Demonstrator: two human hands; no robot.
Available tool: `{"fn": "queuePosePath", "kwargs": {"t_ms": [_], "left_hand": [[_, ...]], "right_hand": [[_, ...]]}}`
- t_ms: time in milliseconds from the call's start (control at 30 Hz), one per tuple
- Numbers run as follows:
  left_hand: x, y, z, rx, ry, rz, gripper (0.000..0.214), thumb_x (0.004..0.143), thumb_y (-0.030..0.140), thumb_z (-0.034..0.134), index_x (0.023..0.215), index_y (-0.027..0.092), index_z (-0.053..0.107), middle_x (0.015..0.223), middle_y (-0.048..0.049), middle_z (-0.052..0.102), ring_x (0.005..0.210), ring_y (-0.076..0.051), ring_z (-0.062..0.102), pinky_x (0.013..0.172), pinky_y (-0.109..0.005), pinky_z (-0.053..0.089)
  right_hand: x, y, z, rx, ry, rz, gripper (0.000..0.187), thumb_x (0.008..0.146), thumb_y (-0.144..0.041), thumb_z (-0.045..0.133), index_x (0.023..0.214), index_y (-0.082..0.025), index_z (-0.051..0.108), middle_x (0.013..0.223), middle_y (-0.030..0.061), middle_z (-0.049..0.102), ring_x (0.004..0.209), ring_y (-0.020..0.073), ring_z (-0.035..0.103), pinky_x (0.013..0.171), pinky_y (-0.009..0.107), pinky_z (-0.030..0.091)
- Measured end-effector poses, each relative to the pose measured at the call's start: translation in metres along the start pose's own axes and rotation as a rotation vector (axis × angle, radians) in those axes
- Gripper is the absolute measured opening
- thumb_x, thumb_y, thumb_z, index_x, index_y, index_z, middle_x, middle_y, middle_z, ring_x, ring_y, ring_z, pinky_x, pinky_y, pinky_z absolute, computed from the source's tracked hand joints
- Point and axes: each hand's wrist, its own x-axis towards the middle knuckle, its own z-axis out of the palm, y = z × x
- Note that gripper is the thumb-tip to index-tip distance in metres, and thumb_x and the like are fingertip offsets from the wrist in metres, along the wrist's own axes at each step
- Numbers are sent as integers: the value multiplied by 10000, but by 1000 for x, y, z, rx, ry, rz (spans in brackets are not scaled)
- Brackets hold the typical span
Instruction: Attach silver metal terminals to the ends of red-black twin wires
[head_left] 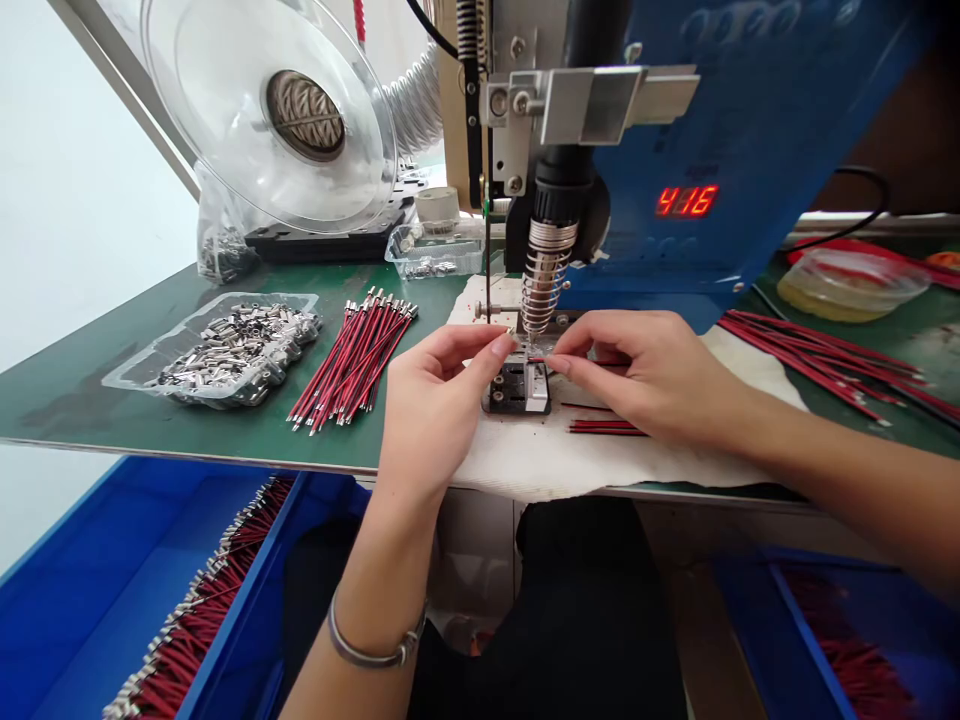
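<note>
My left hand (450,400) pinches a small metal connector (511,331) at the left side of a small fixture (517,388). From the other side, my right hand (637,370) holds a red and black wire (541,361) between thumb and fingertips, its end at the fixture. Directly above that spot hangs the soldering iron (549,265) of a blue machine, wrapped in a wire spring. A few more red and black wires (604,427) lie on the white cloth (540,465) below my right hand. The exact contact between wire and connector is too small to tell.
Left on the green table stand a clear tray of metal connectors (120,376) and a bundle of wires with connectors (356,355). A clear round fume hood (202,110) is behind. More wires (817,360) lie right. Blue bins (262,560) sit below the table edge.
</note>
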Motion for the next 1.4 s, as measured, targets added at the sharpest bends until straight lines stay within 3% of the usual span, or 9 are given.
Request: {"fn": "queuePosePath", "kwargs": {"t_ms": [167,333,533,767,1233,1400], "left_hand": [[-4,-6,-5,74,-33,-17,174,837,374,825,956,248,831,936,-41,802,853,-219,732,725,-314,568],[-7,-5,-7,87,-59,-9,151,876,368,784,971,267,841,820,-31,769,935,-246,732,770,-319,569],[-5,-5,-5,105,-57,30,161,848,368,807,943,239,825,965,-46,798,919,-231,718,707,-296,548],[-5,-4,-3,139,-52,18,145,845,369,809,906,237,817,943,-42,798,881,-214,714,686,-288,533],[-5,-6,-2,154,-39,13,170,837,388,815,883,224,812,932,-50,793,866,-221,717,672,-289,537],[-5,-5,-1,148,-35,16,158,853,382,803,899,232,824,920,-42,795,862,-213,718,697,-286,540]], "right_hand": [[0,-2,2,46,5,60,193,993,-339,645,848,-219,687,622,-31,609,504,129,470,529,306,360],[0,-1,2,9,20,6,184,994,-344,635,859,-228,680,690,-7,652,522,135,493,515,315,368],[-1,0,0,-42,32,-31,171,997,-346,611,877,-242,673,769,21,694,576,164,550,558,340,408],[-2,2,0,-83,29,-104,143,1010,-299,614,908,-225,683,750,4,654,544,134,491,539,330,362],[-3,1,0,-106,24,-62,169,1020,-350,590,922,-249,683,779,20,686,582,163,544,562,346,369],[-3,1,-1,-110,36,-94,158,1013,-321,599,911,-237,686,745,9,658,552,150,505,561,343,365]]}}
